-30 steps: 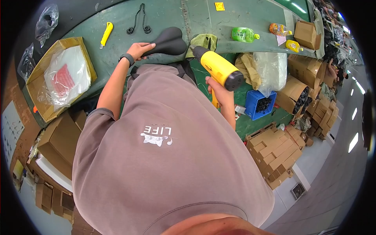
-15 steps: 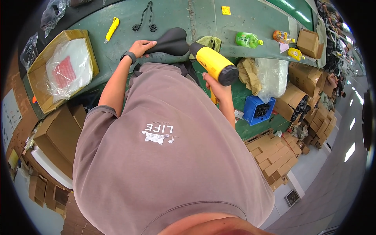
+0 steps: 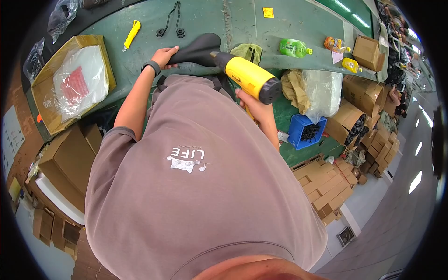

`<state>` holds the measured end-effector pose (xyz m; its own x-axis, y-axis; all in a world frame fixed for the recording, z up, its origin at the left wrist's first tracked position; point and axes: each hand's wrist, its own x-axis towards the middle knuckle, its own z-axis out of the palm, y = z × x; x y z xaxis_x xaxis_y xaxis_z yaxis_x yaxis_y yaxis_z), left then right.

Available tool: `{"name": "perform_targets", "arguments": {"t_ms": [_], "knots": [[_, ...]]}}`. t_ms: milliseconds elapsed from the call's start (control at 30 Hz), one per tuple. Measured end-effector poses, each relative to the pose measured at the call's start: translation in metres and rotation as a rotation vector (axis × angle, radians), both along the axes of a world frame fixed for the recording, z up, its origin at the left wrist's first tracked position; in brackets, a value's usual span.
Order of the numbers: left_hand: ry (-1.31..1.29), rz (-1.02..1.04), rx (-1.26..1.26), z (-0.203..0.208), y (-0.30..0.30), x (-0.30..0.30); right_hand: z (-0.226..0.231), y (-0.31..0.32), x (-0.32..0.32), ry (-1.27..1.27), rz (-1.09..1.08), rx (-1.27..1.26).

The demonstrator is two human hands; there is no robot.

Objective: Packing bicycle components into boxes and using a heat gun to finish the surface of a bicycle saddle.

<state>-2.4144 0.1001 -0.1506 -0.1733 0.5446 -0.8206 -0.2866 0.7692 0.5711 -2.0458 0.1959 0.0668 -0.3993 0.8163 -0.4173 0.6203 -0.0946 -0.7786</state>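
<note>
Shifted leftward since earlier, the heat gun (image 3: 252,78) is gripped by the right hand (image 3: 256,107), nozzle (image 3: 219,58) near the seat (image 3: 203,47), which is pinched by its narrow end in the left hand (image 3: 164,57) at the near edge of the surface (image 3: 125,70), presumably keeping its wide end exposed.

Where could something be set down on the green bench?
Bare: between the black wire piece and yellow packet, and beyond the green bottle, right of the packet. Crowded: the right end, with orange bottle, yellow bottle and cardboard box; and the near edge, where left hand holds black saddle and right hand yellow tool.
</note>
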Motion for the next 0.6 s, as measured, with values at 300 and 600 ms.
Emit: {"name": "perform_targets", "arguments": {"t_ms": [300,600], "knots": [[0.028,-0.038,0.086,0.068,0.017,0.023,0.092,-0.012,0.008,-0.062,0.266,0.197],[0.032,-0.048,0.259,0.126,0.041,0.045,0.128,-0.008,0.020,-0.189,0.318,0.263]]}}
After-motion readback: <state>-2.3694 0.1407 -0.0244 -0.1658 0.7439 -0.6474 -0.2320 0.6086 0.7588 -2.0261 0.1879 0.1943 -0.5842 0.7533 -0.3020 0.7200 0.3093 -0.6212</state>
